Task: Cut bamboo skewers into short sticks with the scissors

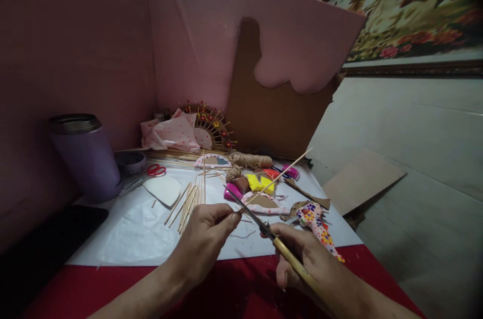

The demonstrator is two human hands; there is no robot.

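Observation:
My left hand (206, 238) pinches the near end of a thin bamboo skewer (281, 175) that slants up and to the right over the table. My right hand (307, 261) is closed round the tan handles of a pair of scissors (260, 226), whose dark blades reach up-left and meet the skewer close to my left fingertips. Both hands hover over the front of a white sheet (132, 231) laid on a red tablecloth (113, 289).
A bundle of loose skewers (188, 201) lies on the sheet beside a white heart shape (164, 189). Behind are red-handled scissors (156, 170), jute twine (251, 160), coloured clay pieces (260, 183), a floral cut-out (319, 226), a purple tumbler (86, 155) and a pink board (211, 47).

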